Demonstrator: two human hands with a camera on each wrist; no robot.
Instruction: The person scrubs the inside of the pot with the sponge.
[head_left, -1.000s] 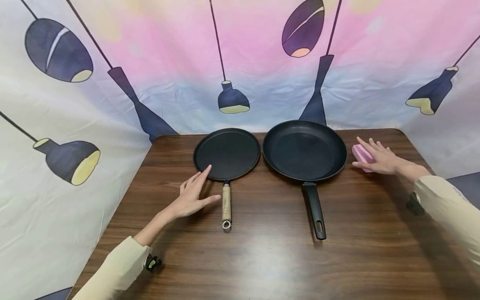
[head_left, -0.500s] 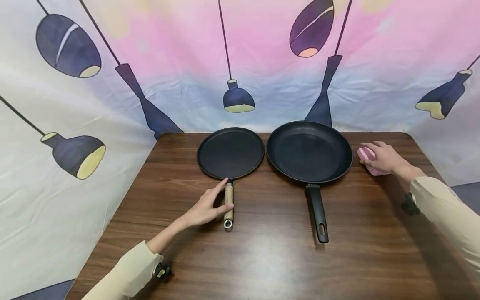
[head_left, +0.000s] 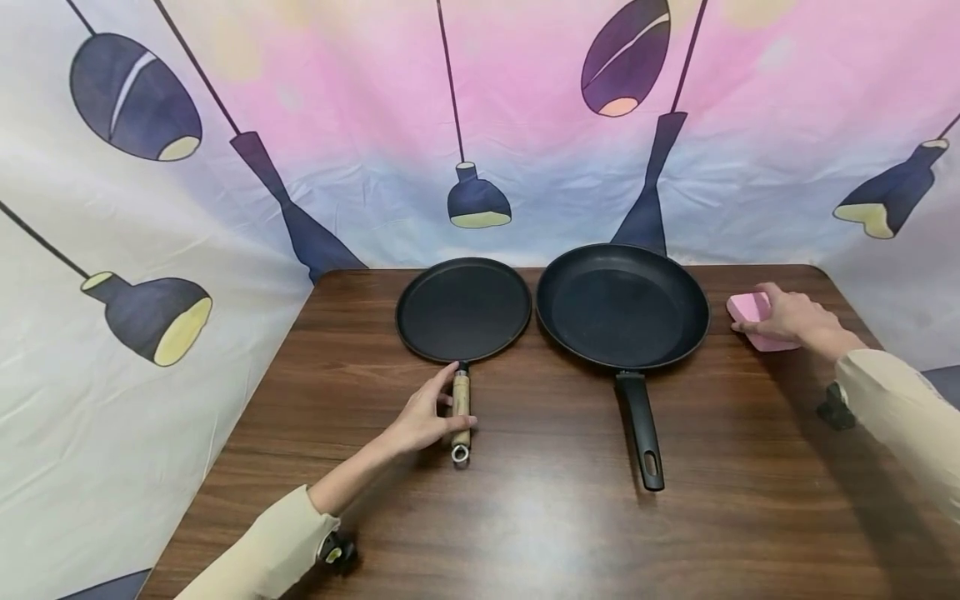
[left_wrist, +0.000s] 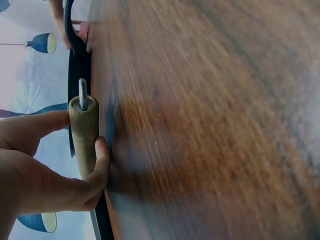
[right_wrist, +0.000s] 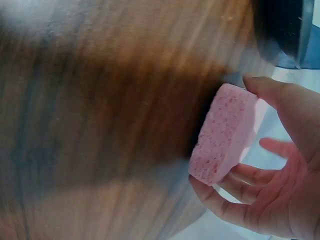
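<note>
A flat black crepe pan (head_left: 463, 310) lies left of centre, its wooden handle (head_left: 461, 398) toward me. My left hand (head_left: 422, 422) grips that handle; the left wrist view shows the thumb on one side and fingers curled against the other side of the handle (left_wrist: 84, 132). To the right of the pan lies a larger black frying pan (head_left: 622, 307) with a black handle. Beyond it, at the table's right, my right hand (head_left: 808, 320) holds a pink sponge (head_left: 746, 308). In the right wrist view the thumb and fingers pinch the sponge (right_wrist: 220, 135) at its opposite ends.
The brown wooden table (head_left: 525, 533) carries both pans, side by side near its back edge. Behind it hangs a cloth backdrop (head_left: 360, 117) printed with lamps. The frying pan's black handle (head_left: 641, 433) points toward the front.
My left hand has come down and right from beside the crepe pan onto its wooden handle. The right hand has closed its fingers round the sponge, which has turned slightly. The pans stay in place.
</note>
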